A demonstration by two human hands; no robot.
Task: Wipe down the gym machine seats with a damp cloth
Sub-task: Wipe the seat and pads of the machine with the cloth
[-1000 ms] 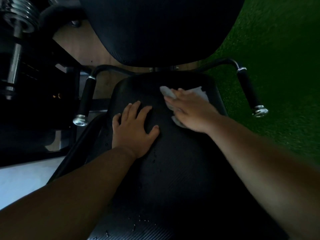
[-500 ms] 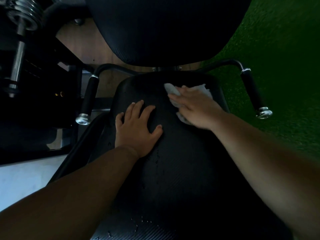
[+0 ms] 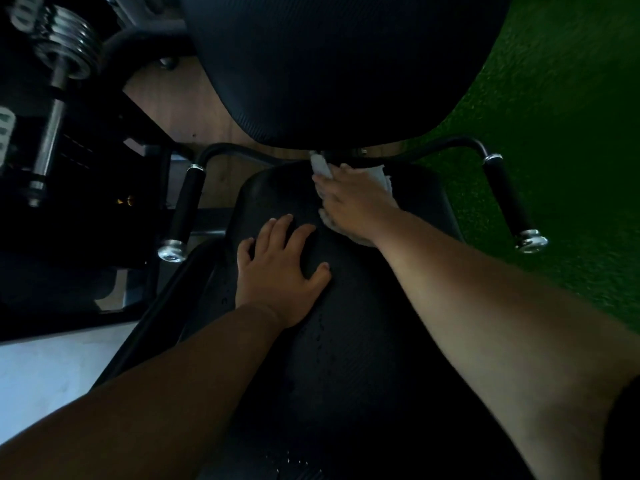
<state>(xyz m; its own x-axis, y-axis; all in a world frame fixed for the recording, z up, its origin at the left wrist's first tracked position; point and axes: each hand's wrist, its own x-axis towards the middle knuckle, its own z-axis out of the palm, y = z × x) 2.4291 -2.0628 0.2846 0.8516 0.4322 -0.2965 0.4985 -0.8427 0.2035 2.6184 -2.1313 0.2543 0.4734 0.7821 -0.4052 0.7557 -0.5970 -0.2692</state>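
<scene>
Wiping the seat pad [image 3: 363, 341] at its far edge.
Right hand [image 3: 353, 202] flat, pressing soft, limp white cloth [image 3: 320, 168]; left hand [image 3: 280, 271] spread, bracing alongside.

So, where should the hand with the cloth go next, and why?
Probably draw the right hand and white cloth back toward the body: the cloth sits at the seat's far edge, and water droplets remain nearer, beside the flat left hand.

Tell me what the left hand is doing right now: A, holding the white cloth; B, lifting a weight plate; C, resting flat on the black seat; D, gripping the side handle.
C: the left hand lies flat with fingers spread on the seat, while the right hand presses the white cloth.
</scene>
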